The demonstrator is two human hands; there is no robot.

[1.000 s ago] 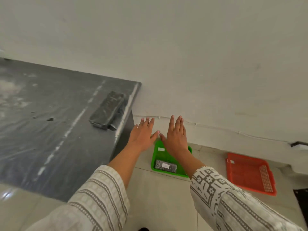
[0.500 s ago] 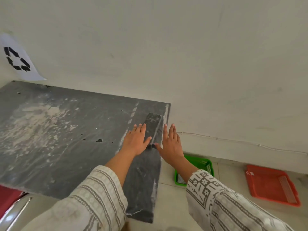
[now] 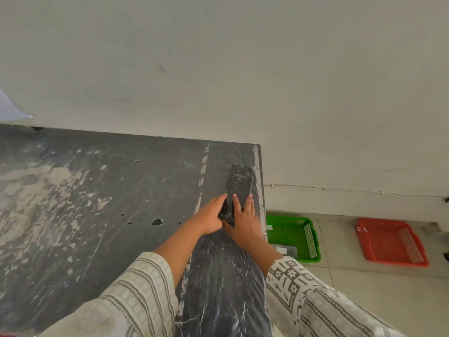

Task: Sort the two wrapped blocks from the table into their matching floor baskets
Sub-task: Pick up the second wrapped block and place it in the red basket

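Note:
A dark block wrapped in clear film (image 3: 239,182) lies at the table's (image 3: 97,203) far right edge. My left hand (image 3: 211,216) clasps its near left side. My right hand (image 3: 244,218) lies on its near end with fingers spread over the top. On the floor to the right stands a green basket (image 3: 307,239); a second wrapped block (image 3: 284,249) with a white label shows in it, partly hidden by my right arm. Farther right sits an orange-red basket (image 3: 388,242) holding nothing.
The dark tabletop is scratched and smeared with white patches and has a small hole (image 3: 156,222). A white wall rises behind, with a thin cable (image 3: 340,189) along its base. A white paper corner (image 3: 12,110) hangs at the far left. Pale floor tiles surround the baskets.
My view swung left from the floor baskets to the table. Both hands moved from above the green basket onto the block at the table's right edge and closed on it.

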